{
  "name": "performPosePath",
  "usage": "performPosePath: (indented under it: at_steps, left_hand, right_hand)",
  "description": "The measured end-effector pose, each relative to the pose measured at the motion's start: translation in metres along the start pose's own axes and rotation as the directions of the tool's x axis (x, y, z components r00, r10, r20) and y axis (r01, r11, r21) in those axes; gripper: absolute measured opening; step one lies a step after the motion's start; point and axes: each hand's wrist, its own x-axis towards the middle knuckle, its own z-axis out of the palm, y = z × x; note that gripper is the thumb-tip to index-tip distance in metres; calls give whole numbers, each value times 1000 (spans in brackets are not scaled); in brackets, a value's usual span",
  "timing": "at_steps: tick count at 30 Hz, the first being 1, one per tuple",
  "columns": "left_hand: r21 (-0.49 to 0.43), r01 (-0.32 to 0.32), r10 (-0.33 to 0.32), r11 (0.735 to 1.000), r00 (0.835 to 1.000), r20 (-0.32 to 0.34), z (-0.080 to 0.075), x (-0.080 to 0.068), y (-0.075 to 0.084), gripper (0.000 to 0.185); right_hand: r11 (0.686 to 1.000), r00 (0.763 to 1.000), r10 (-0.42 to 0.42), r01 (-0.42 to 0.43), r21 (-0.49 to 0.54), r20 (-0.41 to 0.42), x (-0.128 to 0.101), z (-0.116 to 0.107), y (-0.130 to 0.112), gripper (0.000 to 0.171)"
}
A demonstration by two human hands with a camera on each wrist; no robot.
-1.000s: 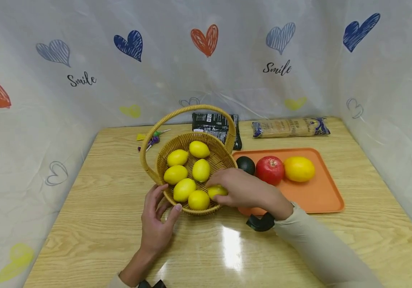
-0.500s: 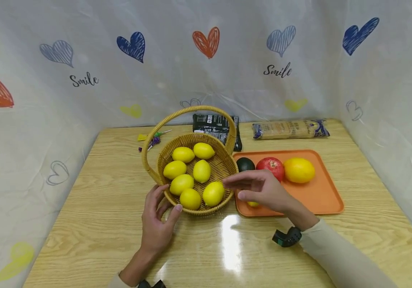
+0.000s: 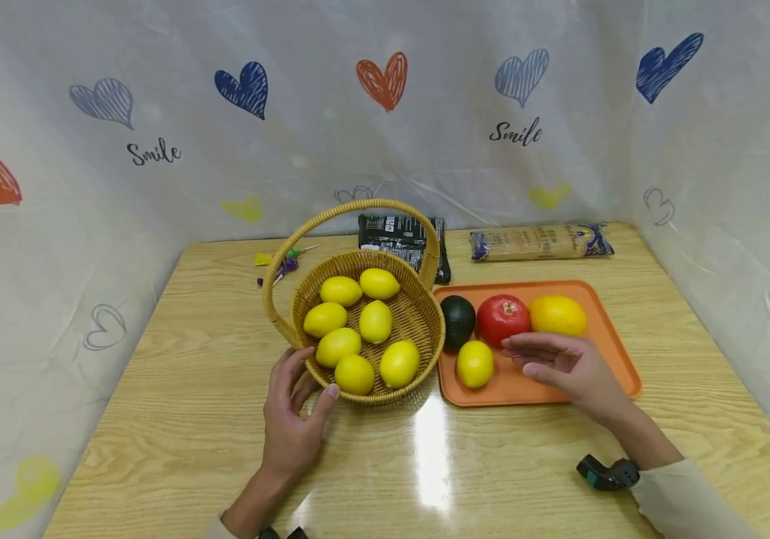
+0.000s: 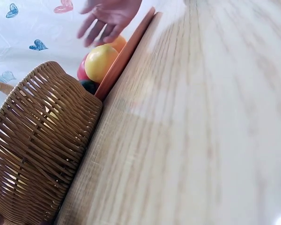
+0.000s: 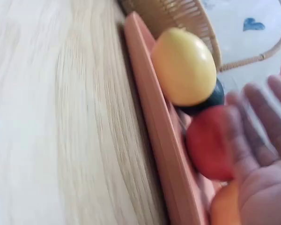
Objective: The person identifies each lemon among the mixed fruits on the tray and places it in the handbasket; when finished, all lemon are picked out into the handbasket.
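Observation:
The wicker basket (image 3: pixel 418 307) stands mid-table with several yellow lemons (image 3: pixel 376 322) inside. My left hand (image 3: pixel 293 427) rests against its near left side, fingertips and thumb at the rim. In the left wrist view, only bits of fingers show by the basket (image 4: pixel 33 154). My right hand (image 3: pixel 573 370) hovers over the orange tray (image 3: pixel 526 389), fingers loosely extended, holding nothing. On the tray lie one lemon (image 3: pixel 475 364), a dark green avocado (image 3: pixel 458 322), a red pomegranate (image 3: pixel 503 318) and a larger yellow fruit (image 3: pixel 557 314). The right wrist view shows the lemon (image 5: pixel 183 68) near the tray edge.
Behind the basket lies a black packet (image 3: pixel 401 236). A long packet of noodles (image 3: pixel 542 242) lies at the back right. Some lollipops (image 3: pixel 286 263) are at the back left. A white sheet with printed hearts (image 3: pixel 385 150) hangs around the wooden table (image 3: pixel 189 389).
My right hand carried a lemon from the basket to the tray, let go and moved right. The lemons left in the basket shifted. My left hand stayed at the rim.

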Motion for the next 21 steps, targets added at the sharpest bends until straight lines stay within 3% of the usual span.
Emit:
performPosePath:
  at_steps: [4, 7, 15, 21]
  left_hand:
    - [0, 3, -3, 1000, 1000, 7, -1, 1, 1, 63]
    - [-4, -6, 6, 1000, 1000, 5, -1, 0, 1, 62]
    - [3, -20, 20, 1000, 1000, -1, 0, 0, 2, 62]
    - [5, -15, 15, 1000, 1000, 0, 1, 0, 1, 63]
  right_hand:
    - [960, 996, 85, -87, -268, -21, 1, 6, 0, 45]
    - [918, 993, 117, -111, -381, -8, 5, 17, 4, 51]
    - [918, 995, 89, -69, -390, 35, 21, 44, 8, 57]
    - [898, 998, 56, -33, -438, 40, 21, 44, 5, 50]
